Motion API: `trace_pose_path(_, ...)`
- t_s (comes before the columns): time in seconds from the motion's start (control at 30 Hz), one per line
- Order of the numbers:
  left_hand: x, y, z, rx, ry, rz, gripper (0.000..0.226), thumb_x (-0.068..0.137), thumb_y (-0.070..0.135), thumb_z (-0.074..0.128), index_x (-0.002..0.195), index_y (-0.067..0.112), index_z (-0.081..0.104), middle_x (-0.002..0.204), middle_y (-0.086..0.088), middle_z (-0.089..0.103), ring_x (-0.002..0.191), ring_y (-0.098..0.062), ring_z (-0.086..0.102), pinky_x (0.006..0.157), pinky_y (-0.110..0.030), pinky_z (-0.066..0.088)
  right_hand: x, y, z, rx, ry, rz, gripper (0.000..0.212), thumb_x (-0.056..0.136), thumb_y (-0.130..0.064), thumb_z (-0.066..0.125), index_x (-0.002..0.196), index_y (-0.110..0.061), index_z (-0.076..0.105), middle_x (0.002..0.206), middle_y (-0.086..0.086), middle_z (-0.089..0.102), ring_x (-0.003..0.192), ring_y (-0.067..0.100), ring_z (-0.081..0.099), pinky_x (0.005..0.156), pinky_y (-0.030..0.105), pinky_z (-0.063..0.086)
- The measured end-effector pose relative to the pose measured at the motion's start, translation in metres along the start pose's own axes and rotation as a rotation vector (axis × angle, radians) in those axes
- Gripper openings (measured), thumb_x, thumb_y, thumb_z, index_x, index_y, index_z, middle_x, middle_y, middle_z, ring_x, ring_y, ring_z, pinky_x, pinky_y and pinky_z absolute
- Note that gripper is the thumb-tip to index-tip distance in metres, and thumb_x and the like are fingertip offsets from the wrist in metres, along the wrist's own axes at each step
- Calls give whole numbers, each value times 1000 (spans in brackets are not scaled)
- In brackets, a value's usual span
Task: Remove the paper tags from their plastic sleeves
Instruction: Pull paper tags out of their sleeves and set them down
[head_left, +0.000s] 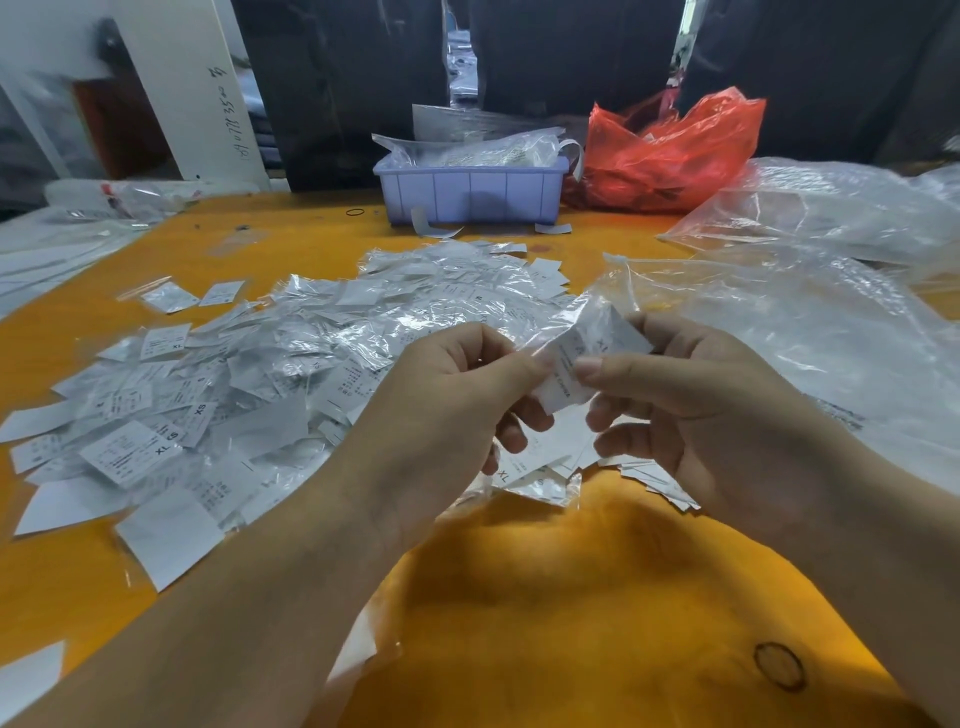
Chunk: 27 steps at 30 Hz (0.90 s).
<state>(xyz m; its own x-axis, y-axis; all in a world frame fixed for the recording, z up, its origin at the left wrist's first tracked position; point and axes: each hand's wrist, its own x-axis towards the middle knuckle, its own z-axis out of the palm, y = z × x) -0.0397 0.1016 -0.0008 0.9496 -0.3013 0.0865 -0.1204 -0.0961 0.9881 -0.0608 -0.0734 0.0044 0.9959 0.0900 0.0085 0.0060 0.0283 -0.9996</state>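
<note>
One tag halfway out of its sleeve, a big heap still to go

The fingers (592, 366) of the right hand (727, 426) pinch a paper tag (571, 364), while the left hand (447, 410) pinches the clear plastic sleeve (597, 312) that trails up and away from it; the tag looks partly drawn out, though how much of it is still inside I cannot tell. Just below the hands a few loose tags (644, 475) lie on the orange worktop (571, 597), which suggests some are already stripped. To the left and behind spreads a wide heap of tags (249, 374), many still glinting in sleeves, so by my reckoning most of the job remains. Further back stand a lilac bin (470, 195) stuffed with plastic, a red bag (670, 150), and large clear bags (810, 312) at the right.
</note>
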Motion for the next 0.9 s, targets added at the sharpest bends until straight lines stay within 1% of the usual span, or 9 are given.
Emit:
trace_pose_path(0.13, 2, -2, -1, -25, -21, -8, 12, 90, 24, 63, 82, 14, 65, 67, -2, 69, 53, -11, 57, 44, -22, 45, 2, -1, -3, -14, 120, -1, 34, 70, -14, 75, 103, -14, 65, 68, -1, 70, 58, 13, 63, 57, 23, 55)
trace_pose_path(0.23, 5, 0, 1, -79, -80, -42, 21, 78, 31, 53, 69, 28, 71, 66, -3, 68, 52, -13, 56, 41, -24, 42, 1, 1, -1, -145, 150, -64, 28, 75, -8, 76, 98, -15, 63, 69, -4, 71, 58, 10, 63, 56, 21, 55)
trace_pose_path(0.4, 3, -1, -1, -40, -100, 6, 27, 79, 47, 60, 75, 22, 69, 69, -2, 67, 55, -10, 57, 43, -20, 42, -2, 3, 0, -349, 140, -197, 27, 78, -14, 77, 99, -18, 62, 75, -8, 72, 64, 8, 66, 57, 19, 53)
trace_pose_path(0.5, 2, -1, -1, -10, -80, 0, 24, 79, 45, 63, 78, 21, 69, 69, -1, 68, 56, -10, 58, 45, -20, 42, -1, 3, -1, -407, 134, -220, 26, 78, -19, 77, 99, -19, 61, 78, -7, 73, 67, 11, 67, 60, 24, 54)
trace_pose_path(0.6, 1, -4, 0, 220, 5, 72, 8, 84, 31, 72, 83, 27, 65, 69, 4, 69, 56, -9, 60, 45, -21, 43, -2, 0, -2, -473, 119, -217, 31, 71, -32, 72, 98, -21, 63, 83, -3, 74, 71, 16, 68, 64, 35, 58)
trace_pose_path(0.67, 0, -6, -1, 401, 83, 140, 10, 87, 26, 69, 88, 33, 61, 70, 5, 69, 56, -7, 61, 45, -22, 45, -2, -2, -5, -584, 139, -215, 30, 70, -40, 68, 95, -24, 64, 85, -6, 72, 76, 14, 67, 68, 37, 58)
trace_pose_path(0.73, 1, -7, -5, 491, 173, 168, 15, 85, 26, 67, 92, 36, 57, 66, 7, 65, 51, -3, 56, 41, -16, 39, -2, -5, -13, -710, 203, -240, 22, 75, -40, 66, 93, -28, 65, 85, -11, 69, 74, 5, 64, 63, 27, 53)
trace_pose_path(0.8, 3, -6, -9, 540, 258, 155, 21, 82, 28, 68, 95, 38, 55, 61, 8, 57, 48, -3, 50, 43, -15, 35, -1, -9, -25, -869, 238, -235, 10, 81, -29, 69, 91, -29, 64, 85, -14, 65, 72, 1, 61, 60, 18, 44)
trace_pose_path(0.9, 5, -6, -12, 636, 372, 129, 30, 78, 29, 73, 101, 37, 55, 69, 11, 52, 62, -5, 50, 52, -21, 32, 0, -10, -37, -1108, 130, -22, 23, 82, -23, 74, 101, -30, 62, 97, -13, 61, 83, 2, 57, 64, 15, 40)
